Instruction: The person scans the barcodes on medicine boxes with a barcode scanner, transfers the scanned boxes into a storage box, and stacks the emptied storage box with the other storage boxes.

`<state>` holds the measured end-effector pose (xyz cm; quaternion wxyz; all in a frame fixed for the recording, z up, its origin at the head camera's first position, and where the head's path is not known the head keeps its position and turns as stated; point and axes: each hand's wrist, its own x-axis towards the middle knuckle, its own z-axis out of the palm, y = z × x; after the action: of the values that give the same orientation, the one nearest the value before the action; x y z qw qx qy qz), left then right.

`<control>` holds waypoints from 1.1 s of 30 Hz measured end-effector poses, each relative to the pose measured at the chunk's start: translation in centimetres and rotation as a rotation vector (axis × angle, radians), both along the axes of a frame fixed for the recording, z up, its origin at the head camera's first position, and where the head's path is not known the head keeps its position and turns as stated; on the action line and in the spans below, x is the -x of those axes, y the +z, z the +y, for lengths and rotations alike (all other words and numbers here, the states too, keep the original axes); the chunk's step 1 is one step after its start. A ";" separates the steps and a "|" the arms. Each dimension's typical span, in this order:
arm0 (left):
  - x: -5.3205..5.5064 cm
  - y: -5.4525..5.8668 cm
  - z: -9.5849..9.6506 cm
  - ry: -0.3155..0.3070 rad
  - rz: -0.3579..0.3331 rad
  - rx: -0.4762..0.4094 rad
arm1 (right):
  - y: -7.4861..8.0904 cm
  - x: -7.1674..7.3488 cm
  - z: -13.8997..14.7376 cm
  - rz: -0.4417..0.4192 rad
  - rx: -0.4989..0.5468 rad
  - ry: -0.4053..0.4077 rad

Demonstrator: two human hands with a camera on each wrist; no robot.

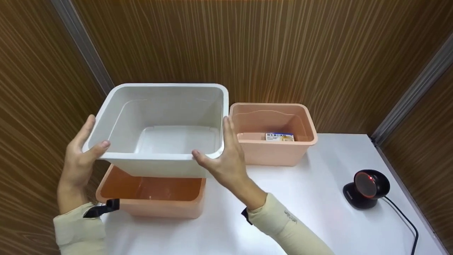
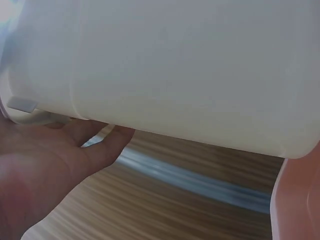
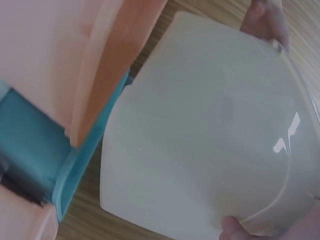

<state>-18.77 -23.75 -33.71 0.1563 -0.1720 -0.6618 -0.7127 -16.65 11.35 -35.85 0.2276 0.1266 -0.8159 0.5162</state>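
Both hands hold a white plastic bin (image 1: 159, 156), raised with its open top toward the head camera and nothing seen inside. The left hand (image 1: 79, 159) grips its front left corner, thumb over the rim and fingers along the outer side. At the front right corner the right hand (image 1: 230, 164) grips the rim, thumb on the front edge and fingers up the right side. Partly under it, on the table, stands an orange-pink bin (image 1: 166, 209). The right wrist view shows the white bin's outside (image 3: 190, 130) and a teal bin (image 3: 30, 145) lower down, hidden in the head view.
A second orange-pink bin (image 1: 269, 154) stands against the back wall, with a small white and blue printed box (image 1: 279, 136) inside. On the right of the white table (image 1: 311, 219) sits a black round device (image 1: 371, 184) with a cable. Wood-grain panels (image 1: 212, 42) enclose the table.
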 end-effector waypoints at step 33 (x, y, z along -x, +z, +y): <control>0.5 -3.7 -5.3 0.105 -0.081 -0.019 | -2.8 -0.4 -6.1 -0.095 0.059 0.079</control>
<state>-19.27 -29.01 -37.41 0.1682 -0.1066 -0.6689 -0.7162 -16.24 5.21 -38.65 0.1719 0.1275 -0.8045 0.5540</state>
